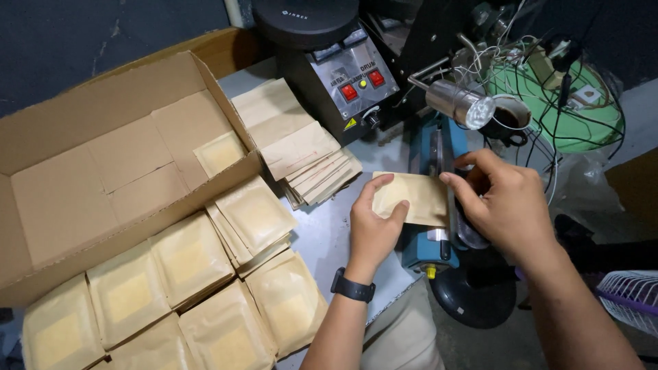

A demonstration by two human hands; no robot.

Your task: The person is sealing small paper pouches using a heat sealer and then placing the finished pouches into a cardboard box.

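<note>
My left hand (373, 223) grips the near left edge of a small brown paper pouch (415, 195), thumb on top. The pouch's right end lies across the blue heat sealer (435, 154). My right hand (504, 202) pinches the pouch's right edge over the sealer bar. A black watch is on my left wrist. Both hands hold the same pouch flat.
Several filled brown pouches (205, 288) lie in overlapping rows at the front left. An open cardboard box (103, 171) with one pouch inside stands at the left. A fanned stack of flat pouches (301, 151) lies by a black machine (343, 75) with red switches. Tangled wires sit at the back right.
</note>
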